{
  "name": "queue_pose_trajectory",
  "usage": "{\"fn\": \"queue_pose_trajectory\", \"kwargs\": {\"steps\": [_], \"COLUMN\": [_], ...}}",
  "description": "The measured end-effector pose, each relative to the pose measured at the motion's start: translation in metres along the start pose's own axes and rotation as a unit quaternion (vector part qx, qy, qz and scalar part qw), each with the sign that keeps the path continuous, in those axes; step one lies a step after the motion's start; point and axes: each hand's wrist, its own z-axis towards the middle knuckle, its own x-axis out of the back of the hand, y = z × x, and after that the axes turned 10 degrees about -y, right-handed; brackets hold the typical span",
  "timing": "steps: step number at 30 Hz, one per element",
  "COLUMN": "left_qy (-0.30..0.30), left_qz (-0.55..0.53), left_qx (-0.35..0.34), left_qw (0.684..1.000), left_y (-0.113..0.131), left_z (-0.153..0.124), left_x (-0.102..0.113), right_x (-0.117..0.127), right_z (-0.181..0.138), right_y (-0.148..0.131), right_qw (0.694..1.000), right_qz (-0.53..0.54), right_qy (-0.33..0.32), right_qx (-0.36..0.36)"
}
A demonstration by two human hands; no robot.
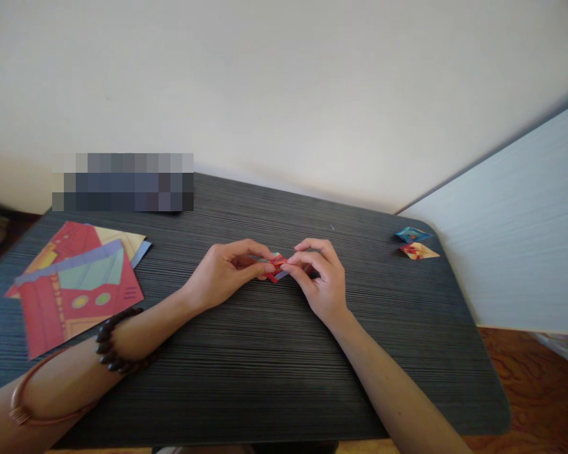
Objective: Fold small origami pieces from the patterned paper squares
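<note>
Between my two hands, over the middle of the table, is a small piece of folded red paper (277, 261) with pale and bluish patches. Thumb and fingers of my left hand (231, 268) pinch its left side. My right hand (319, 274) pinches the right side with thumb and index finger, its other fingers curled above. The fingertips cover much of the paper, so its full shape is hidden. A dark bead bracelet and a copper-coloured bangle circle my left forearm.
Patterned paper sheets (99, 271) lie overlapping on the left of the dark wood-grain table (246, 378). Near the right edge are a blue folded paper piece (413, 235) and a cream-and-red one (420, 251). A blurred-out object stands at the back left, by the wall.
</note>
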Motion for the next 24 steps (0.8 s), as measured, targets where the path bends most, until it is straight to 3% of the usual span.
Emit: {"fn": "queue_pose_trajectory", "kwargs": {"steps": [9, 15, 24], "left_qy": [0.001, 0.005, 0.031], "left_qz": [0.011, 0.018, 0.037], "left_qx": [-0.006, -0.007, -0.009], "left_qw": [1.0, 1.0, 0.999], "left_y": [-0.0007, -0.0022, -0.0017], "left_z": [0.0001, 0.0001, -0.0019], "left_x": [0.0004, -0.0008, -0.003], "right_x": [-0.0001, 0.0, 0.0037], "right_z": [-0.0002, 0.0005, 0.0059], "right_y": [-0.0004, -0.0004, -0.0007], "right_qw": [0.999, 0.999, 0.993], "right_qz": [-0.006, 0.001, 0.085], "right_qy": [-0.053, -0.047, -0.07], "right_qx": [0.003, -0.007, -0.044]}}
